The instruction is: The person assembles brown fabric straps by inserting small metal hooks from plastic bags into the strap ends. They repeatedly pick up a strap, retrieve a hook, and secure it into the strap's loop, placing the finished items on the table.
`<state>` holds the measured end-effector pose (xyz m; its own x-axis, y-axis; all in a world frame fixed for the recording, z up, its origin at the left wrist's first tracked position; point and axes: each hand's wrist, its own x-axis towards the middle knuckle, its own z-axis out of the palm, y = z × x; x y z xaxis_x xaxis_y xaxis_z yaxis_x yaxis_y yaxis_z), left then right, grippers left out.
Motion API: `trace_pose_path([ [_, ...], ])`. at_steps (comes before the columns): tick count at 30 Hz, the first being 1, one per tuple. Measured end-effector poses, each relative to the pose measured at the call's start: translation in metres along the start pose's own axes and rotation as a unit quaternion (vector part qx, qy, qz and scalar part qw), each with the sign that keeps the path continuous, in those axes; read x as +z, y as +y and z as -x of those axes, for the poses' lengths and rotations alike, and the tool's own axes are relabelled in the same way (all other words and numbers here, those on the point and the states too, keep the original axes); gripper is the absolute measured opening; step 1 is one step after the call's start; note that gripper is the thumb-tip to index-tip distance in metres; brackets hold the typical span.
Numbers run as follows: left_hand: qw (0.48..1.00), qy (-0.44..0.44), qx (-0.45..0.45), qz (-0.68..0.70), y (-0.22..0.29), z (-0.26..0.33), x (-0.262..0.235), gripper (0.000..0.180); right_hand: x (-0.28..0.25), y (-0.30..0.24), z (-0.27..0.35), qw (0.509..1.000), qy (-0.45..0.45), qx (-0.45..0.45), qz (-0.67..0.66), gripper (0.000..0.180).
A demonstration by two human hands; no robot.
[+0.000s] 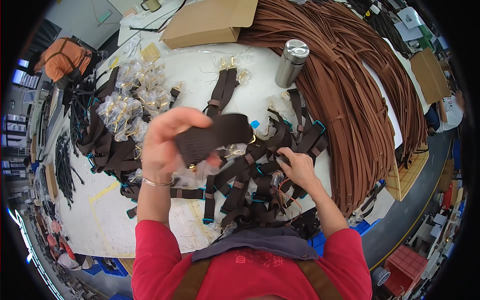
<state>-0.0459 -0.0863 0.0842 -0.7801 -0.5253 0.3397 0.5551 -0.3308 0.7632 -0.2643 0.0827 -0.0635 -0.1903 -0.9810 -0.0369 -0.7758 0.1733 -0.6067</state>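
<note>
Raised over the table, my left hand is closed around a dark brown webbing strap. The strap bends into a loop toward the right, and gold metal hardware with clear plastic film shows beneath it. My right hand is lower and to the right, its fingers pinched on a dark strap in the tangled pile of straps. Many of these straps have turquoise-edged ends and brown keeper bands. Just beyond my left hand lies a heap of plastic-wrapped gold hooks attached to straps.
A steel flask stands beyond my right hand. Long bundles of brown strips cover the table's right side. A cardboard box sits at the far edge. At far left, a person in orange bends over. The white tabletop shows at near left.
</note>
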Motion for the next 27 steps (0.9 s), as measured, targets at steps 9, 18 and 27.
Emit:
trace_pose_path([
  [9, 0.887, 0.303, -0.126, -0.326, -0.030, -0.045, -0.095, 0.023, -0.021, -0.014, 0.010, 0.983, 0.004, 0.032, -0.178, 0.024],
  [18, 0.680, 0.135, -0.170, -0.700, -0.128, -0.058, -0.191, 0.033, -0.009, -0.024, 0.006, 0.990, -0.021, 0.027, -0.135, 0.028],
  [27, 0.604, -0.157, -0.302, -0.721, -0.139, 0.090, -0.123, 0.031, 0.013, -0.034, -0.023, 0.887, -0.168, 0.120, -0.414, 0.029],
])
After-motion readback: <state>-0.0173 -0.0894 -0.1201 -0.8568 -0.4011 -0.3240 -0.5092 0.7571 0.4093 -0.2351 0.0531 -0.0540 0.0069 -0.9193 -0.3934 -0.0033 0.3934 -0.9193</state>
